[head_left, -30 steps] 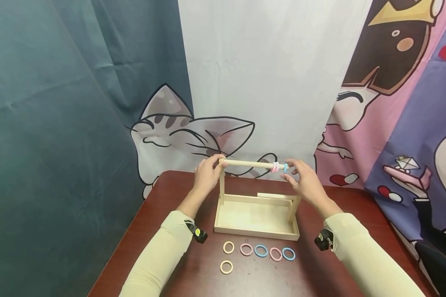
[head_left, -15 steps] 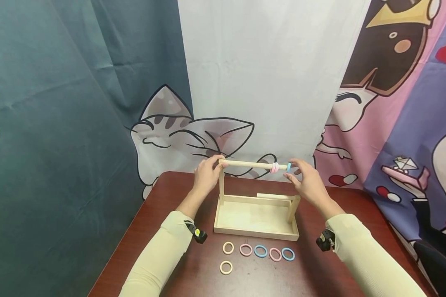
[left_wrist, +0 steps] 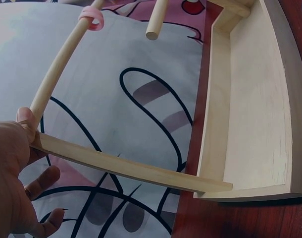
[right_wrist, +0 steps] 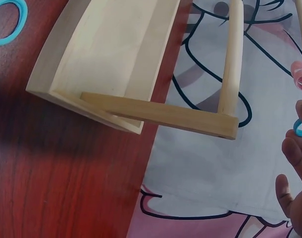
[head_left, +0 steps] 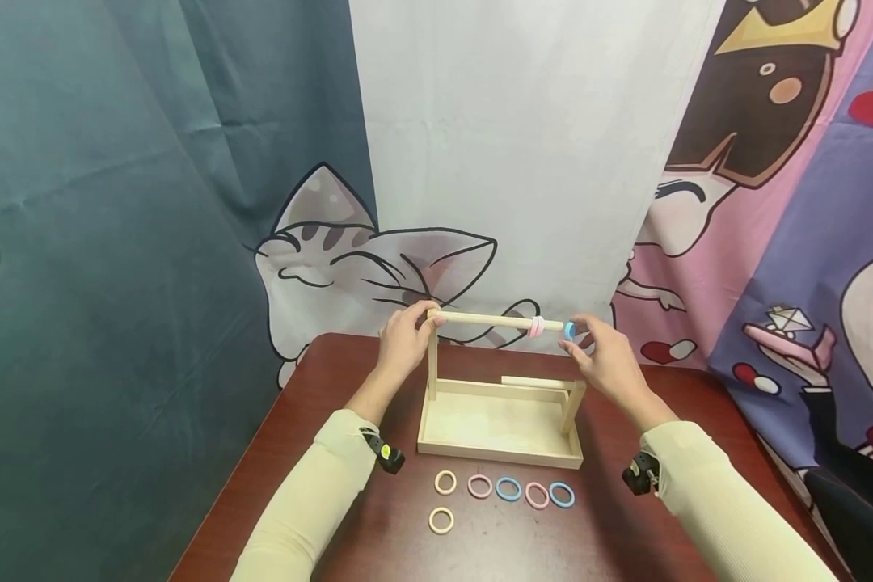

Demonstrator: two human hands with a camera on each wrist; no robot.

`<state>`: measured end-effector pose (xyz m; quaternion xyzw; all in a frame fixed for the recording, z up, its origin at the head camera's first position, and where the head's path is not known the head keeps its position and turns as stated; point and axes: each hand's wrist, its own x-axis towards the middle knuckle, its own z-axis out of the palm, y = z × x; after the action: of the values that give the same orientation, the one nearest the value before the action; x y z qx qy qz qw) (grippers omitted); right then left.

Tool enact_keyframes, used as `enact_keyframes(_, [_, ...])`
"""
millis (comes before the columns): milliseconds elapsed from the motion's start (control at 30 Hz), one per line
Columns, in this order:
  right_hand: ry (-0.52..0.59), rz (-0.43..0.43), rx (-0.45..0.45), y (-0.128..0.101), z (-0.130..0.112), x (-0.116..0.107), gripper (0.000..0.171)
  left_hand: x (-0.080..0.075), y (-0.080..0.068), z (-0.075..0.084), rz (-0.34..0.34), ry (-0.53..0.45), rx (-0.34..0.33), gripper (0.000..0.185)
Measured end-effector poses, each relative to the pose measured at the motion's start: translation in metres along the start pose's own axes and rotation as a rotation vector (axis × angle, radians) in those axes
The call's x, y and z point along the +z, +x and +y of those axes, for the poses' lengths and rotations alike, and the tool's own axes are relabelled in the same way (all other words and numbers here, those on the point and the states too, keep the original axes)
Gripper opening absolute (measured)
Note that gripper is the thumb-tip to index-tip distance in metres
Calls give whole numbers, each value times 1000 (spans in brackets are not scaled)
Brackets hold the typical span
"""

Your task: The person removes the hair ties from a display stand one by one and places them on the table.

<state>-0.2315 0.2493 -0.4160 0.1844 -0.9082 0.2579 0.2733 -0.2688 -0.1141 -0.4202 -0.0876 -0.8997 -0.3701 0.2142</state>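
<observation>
Above the right half of the wooden tray, the right hand is holding a blue ring just off the free tip of the upper rod; its thumb and forefinger are pinching the ring. Above the tray's left end, the left hand is gripping the top of the left upright, where the rod is joining it, with its remaining fingers hanging loose. A pair of pink rings is hanging around the rod near that tip. At the tray's right end, a post is carrying a lower rod along the back. On the desk in front of the tray, four pink and blue rings and two pale rings are lying flat. The person appears to be working the ring at the rod's tip; the next move likely calls for keeping the upright steady and the pinch light, without nudging the pink pair toward the tip.
</observation>
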Motion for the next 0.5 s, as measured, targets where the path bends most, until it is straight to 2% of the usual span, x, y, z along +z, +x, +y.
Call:
enact_keyframes(300, [-19,-11,-28,-2,-2,-7,41,-1,4,2,-6,6,3,38])
enact_keyframes(500, [-17,-15,-60,-7,-3,-3,39,0,2,1,-8,7,-3,36])
